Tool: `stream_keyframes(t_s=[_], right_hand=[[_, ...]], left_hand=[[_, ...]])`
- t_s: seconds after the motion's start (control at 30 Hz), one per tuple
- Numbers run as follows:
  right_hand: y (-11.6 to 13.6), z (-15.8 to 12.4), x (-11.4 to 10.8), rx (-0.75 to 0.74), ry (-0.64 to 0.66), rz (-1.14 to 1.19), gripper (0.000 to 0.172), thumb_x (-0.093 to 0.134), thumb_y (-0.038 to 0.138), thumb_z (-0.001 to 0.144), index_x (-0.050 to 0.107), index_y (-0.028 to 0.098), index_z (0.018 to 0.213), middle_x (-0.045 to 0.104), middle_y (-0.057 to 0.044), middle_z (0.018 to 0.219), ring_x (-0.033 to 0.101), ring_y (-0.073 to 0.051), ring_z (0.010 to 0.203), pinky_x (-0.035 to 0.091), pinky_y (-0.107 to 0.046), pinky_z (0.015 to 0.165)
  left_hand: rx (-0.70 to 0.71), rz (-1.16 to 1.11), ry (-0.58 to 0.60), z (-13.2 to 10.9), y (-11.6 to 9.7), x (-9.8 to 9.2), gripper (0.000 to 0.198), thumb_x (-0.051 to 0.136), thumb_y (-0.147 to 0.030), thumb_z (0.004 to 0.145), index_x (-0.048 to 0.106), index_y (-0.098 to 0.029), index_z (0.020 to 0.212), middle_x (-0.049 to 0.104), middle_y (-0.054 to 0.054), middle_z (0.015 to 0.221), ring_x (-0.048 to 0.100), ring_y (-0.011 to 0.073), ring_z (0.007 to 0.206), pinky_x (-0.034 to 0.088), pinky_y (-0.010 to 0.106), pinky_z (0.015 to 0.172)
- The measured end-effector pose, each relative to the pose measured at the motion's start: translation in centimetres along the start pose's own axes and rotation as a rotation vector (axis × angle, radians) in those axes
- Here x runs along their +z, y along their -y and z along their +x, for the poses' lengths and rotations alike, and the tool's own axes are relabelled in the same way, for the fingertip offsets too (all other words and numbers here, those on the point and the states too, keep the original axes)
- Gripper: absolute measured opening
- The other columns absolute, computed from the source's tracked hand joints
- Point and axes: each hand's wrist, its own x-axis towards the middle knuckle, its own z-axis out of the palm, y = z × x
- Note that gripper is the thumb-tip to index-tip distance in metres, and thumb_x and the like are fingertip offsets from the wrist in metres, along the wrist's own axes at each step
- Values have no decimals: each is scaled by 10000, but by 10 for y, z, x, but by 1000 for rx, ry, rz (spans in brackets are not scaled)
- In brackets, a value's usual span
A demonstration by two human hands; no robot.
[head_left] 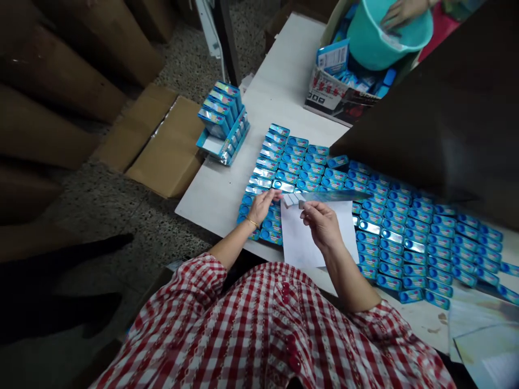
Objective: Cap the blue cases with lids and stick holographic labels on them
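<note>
Many small blue packets (389, 221) lie in rows across the white table (279, 81). My left hand (263, 205) rests with its fingers curled on the packets at the near left end of the rows. My right hand (322, 221) pinches the end of a long thin blue strip (336, 197) that stretches out to the right over the packets. A white sheet of paper (302, 240) lies on the table under both hands. Small white pieces (290, 199) sit between my two hands.
A tray of stacked blue packets (223, 121) stands at the table's left edge. Another person's hand (399, 12) reaches into a teal bucket (377, 46) above a carton of blue packets (338, 92). Flat cardboard (162, 143) lies on the floor. A dark surface (446, 113) overhangs on the right.
</note>
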Motion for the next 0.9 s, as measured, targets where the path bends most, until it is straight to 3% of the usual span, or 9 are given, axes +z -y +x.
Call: stream_keyframes(t_s=[0.13, 0.27, 0.43, 0.5, 0.57, 0.63, 0.77, 0.9], right_hand=[[6, -17, 23, -62, 145, -39, 149, 706, 324, 660, 652, 188, 691, 599, 5, 676, 482, -74, 520, 329, -208, 442], [12, -22, 38, -170, 209, -92, 119, 703, 305, 677, 662, 194, 682, 602, -4, 762, 487, -72, 548, 324, -211, 440], [-12, -3, 54, 72, 175, 25, 195, 741, 336, 608, 651, 183, 689, 586, 12, 635, 460, -67, 503, 283, -190, 407], [-28, 5, 59, 134, 122, 94, 225, 757, 336, 573, 645, 182, 691, 574, 22, 598, 468, -70, 504, 279, -181, 402], [-44, 10, 65, 175, 86, 132, 249, 767, 340, 545, 638, 181, 687, 566, 27, 582, 475, -73, 505, 284, -181, 401], [-59, 12, 70, 194, 64, 134, 267, 770, 350, 526, 633, 182, 683, 572, 27, 589, 477, -78, 507, 291, -187, 403], [-90, 15, 85, 140, -45, -2, 265, 747, 380, 541, 636, 178, 673, 570, 35, 579, 463, -89, 512, 313, -207, 434], [-117, 23, 99, -99, -176, -265, 233, 658, 406, 652, 634, 177, 687, 619, 3, 677, 535, -137, 659, 430, -273, 640]], left_hand=[[-66, -98, 23, -18, 1, -25, 598, 229, -556, 902, 637, -164, 1098, 668, 86, 1096, 616, 195, 979, 484, 288, 744], [-55, -137, 100, -24, 5, -29, 466, 516, -562, 791, 677, -170, 987, 668, 80, 1098, 594, 216, 1034, 486, 299, 793], [-221, -548, -21, -36, -2, -37, 604, 320, -640, 839, 655, -163, 999, 679, 109, 1024, 641, 190, 880, 507, 300, 699], [-262, -611, -71, -41, -3, -44, 540, 433, -618, 807, 655, -153, 970, 681, 103, 968, 641, 165, 799, 499, 279, 663], [-273, -588, -128, -46, 1, -50, 422, 646, -488, 710, 649, -147, 959, 676, 72, 908, 621, 128, 719, 478, 248, 629], [-261, -511, -189, -48, 9, -55, 413, 739, -339, 616, 639, -141, 964, 665, 41, 852, 595, 104, 682, 461, 234, 622], [-190, -356, -304, -48, 30, -67, 393, 694, -256, 618, 619, -132, 984, 656, 36, 819, 594, 117, 739, 467, 262, 717], [-166, -207, -330, -38, 42, -87, 380, 670, -189, 616, 618, -129, 987, 645, 40, 863, 589, 109, 738, 472, 261, 743]])
